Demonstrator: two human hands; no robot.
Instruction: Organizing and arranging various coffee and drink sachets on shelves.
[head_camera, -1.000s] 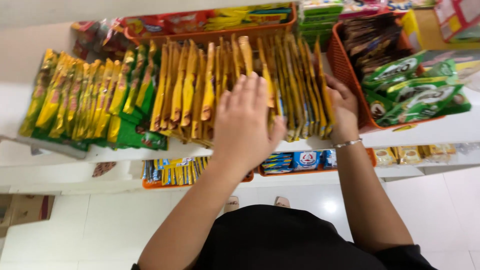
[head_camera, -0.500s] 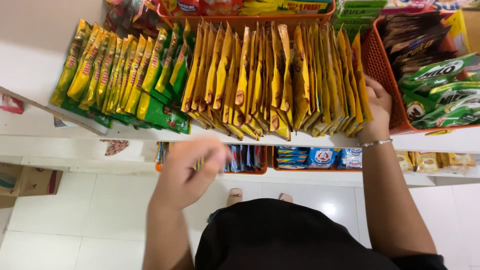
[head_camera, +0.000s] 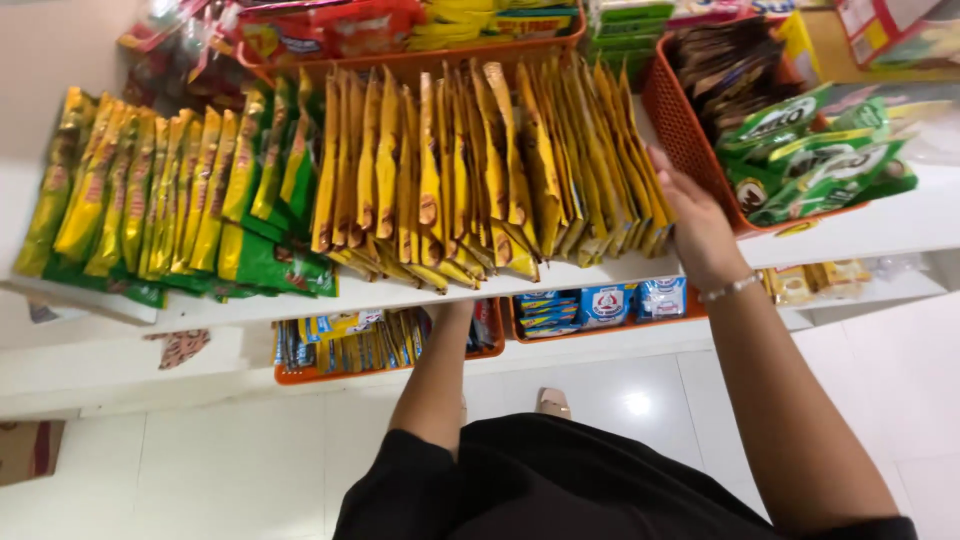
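A long row of upright yellow sachets (head_camera: 450, 170) stands on the white shelf (head_camera: 880, 230). My right hand (head_camera: 690, 215), with a bracelet at the wrist, lies flat and open against the right end of that row, next to an orange basket (head_camera: 680, 120). My left forearm (head_camera: 440, 370) reaches under the shelf edge towards a lower orange basket (head_camera: 380, 365) of small sachets. The left hand itself is hidden behind the shelf.
Green-and-yellow sachets (head_camera: 170, 190) fill the shelf's left part. Green packets (head_camera: 810, 160) and dark ones sit in the orange basket. Blue-and-white packets (head_camera: 600, 300) lie on the lower shelf. A cardboard box (head_camera: 25, 450) stands on the white tiled floor at left.
My left hand left the top of the yellow sachets, dropped down and went under the shelf. My right hand stayed at the row's right end.
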